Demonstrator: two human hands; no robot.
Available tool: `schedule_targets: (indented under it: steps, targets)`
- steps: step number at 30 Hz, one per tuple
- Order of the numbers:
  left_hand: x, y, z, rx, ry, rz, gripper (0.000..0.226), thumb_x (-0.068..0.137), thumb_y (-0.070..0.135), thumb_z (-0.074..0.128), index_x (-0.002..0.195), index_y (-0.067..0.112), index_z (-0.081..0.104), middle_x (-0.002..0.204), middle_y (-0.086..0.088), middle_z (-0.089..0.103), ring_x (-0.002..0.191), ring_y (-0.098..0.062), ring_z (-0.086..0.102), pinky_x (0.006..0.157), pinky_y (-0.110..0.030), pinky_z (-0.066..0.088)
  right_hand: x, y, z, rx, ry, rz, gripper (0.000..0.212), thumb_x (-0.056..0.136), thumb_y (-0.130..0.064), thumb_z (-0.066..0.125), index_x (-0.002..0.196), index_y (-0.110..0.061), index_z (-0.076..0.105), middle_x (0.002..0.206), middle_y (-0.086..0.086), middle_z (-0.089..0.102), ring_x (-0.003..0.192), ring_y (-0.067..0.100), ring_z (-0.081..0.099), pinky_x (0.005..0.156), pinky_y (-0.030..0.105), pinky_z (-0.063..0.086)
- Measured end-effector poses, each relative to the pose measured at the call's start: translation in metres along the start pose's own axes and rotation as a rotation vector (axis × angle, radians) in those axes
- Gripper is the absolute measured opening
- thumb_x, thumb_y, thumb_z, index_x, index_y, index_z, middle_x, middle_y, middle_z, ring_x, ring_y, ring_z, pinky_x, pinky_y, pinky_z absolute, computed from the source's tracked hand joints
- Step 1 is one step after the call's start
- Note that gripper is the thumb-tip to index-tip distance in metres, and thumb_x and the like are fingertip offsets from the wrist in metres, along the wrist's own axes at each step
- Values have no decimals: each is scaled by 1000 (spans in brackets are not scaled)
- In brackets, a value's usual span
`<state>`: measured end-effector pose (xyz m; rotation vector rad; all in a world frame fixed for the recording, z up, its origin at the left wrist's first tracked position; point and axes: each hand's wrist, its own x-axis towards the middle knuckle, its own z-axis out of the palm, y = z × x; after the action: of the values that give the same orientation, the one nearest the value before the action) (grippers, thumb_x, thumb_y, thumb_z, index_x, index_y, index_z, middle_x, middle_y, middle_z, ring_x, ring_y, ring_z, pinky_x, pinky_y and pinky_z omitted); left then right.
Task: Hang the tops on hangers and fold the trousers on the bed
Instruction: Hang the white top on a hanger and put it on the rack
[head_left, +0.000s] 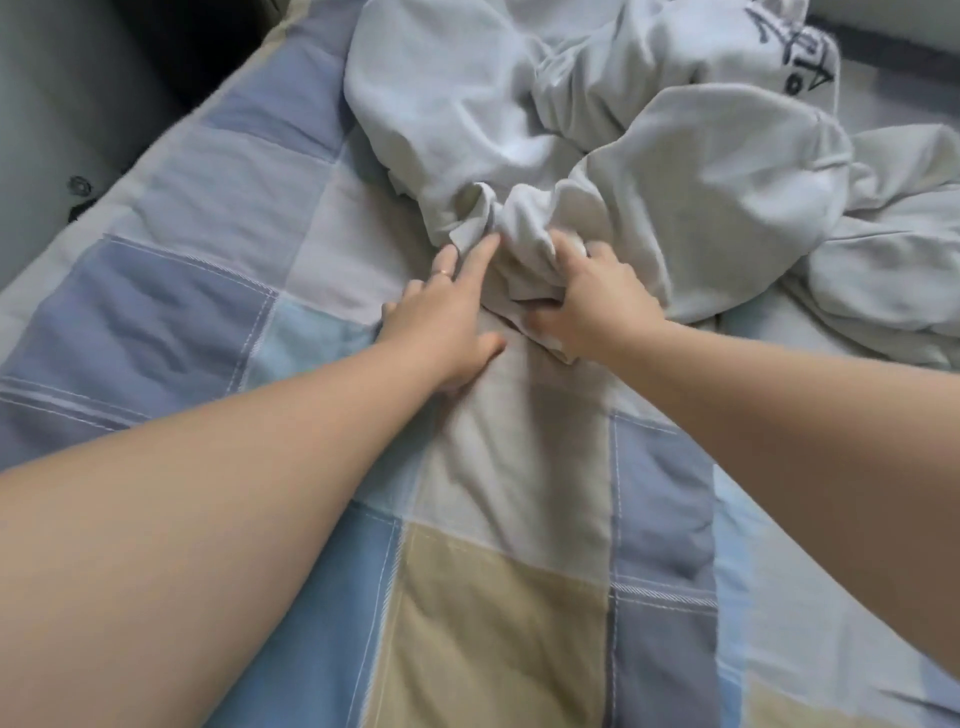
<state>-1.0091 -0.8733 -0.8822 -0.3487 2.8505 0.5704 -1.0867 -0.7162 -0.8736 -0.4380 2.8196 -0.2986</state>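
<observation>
Our bare forearms over the patchwork quilt (498, 613), our left hand (447, 317) flat, fingers spread beside the garment (597, 171), our right hand (592, 306) clenched on its bunched edge

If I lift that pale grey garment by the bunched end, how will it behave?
The pale grey garment probably hangs limp: it lies in soft folds. It looks thick, so likely somewhat heavy. The right hand grips only the end, so the rest may drag across the quilt.

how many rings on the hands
1. A ring on a finger of the left hand, which lies open beside the pale garment. The right hand shows none, though its fingers are buried in the cloth.
</observation>
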Motion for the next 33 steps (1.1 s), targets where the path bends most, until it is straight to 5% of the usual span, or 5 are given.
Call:
schedule_targets:
  steps: [2,7,19,26,33]
  targets:
    - [13,2,11,13,-25,-31,99,89,49,66,155,46,-8,162,5,19,134,-37,40,105,-59,37,13,10,9,56,99,-27,27,89,-28,51,115,-31,52,117,11,59,107,39,55,79,42,46]
    - [10,7,31,41,-38,-53,52,95,28,56,143,31,37,150,6,32,134,-32,38,98,-57,36,-10,25,-3,233,68,-9,16,95,-20,50,96,-19,65,91,7,67,91,32,59,74,36,47]
    - [-148,94,-24,-667,-260,1,89,79,38,81,153,38,33,151,5,47,136,-16,47,111,-39,40,-215,63,-119,1063,-96,392,25,98,-34,56,103,-16,72,103,2,76,104,21,69,95,47,52]
    - [-249,188,-89,-567,-343,109,72,75,47,71,141,32,48,141,7,50,125,-28,52,101,-47,48,-343,48,-255,1442,40,565,19,104,-23,52,108,-17,69,97,2,75,89,19,70,66,30,58]
    - [-357,276,-155,-417,-226,160,30,90,26,48,117,25,61,117,-4,68,111,-34,60,84,-45,51,-467,69,-386,1648,213,601,40,96,-38,54,125,-13,64,111,7,75,97,22,73,74,39,61]
